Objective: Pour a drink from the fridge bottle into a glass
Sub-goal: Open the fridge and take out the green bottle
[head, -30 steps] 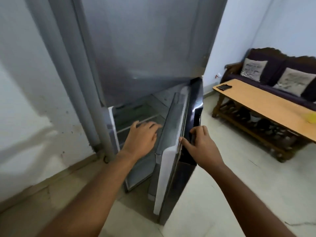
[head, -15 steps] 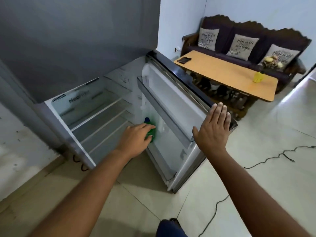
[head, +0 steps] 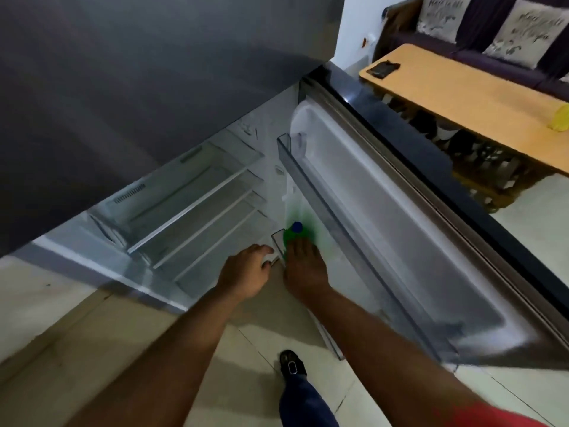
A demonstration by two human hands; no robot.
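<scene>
A green bottle with a blue cap stands in the lower bin of the open fridge door, near the hinge side. My right hand reaches down over it and wraps the bottle's body below the cap; its fingers are hidden behind the bottle. Just left of the bottle, my left hand has loosely curled fingers against the end of the clear door bin and holds nothing. No glass is in view.
Bare wire shelves fill the fridge's inside. A wooden table stands at the right behind the door, with a dark flat object and a yellow thing on it. Behind it is a dark sofa. My foot is on the tiled floor.
The door swung fully open. My left hand came off the bottle and moved left; my right hand left the door's edge and came down onto the bottle.
</scene>
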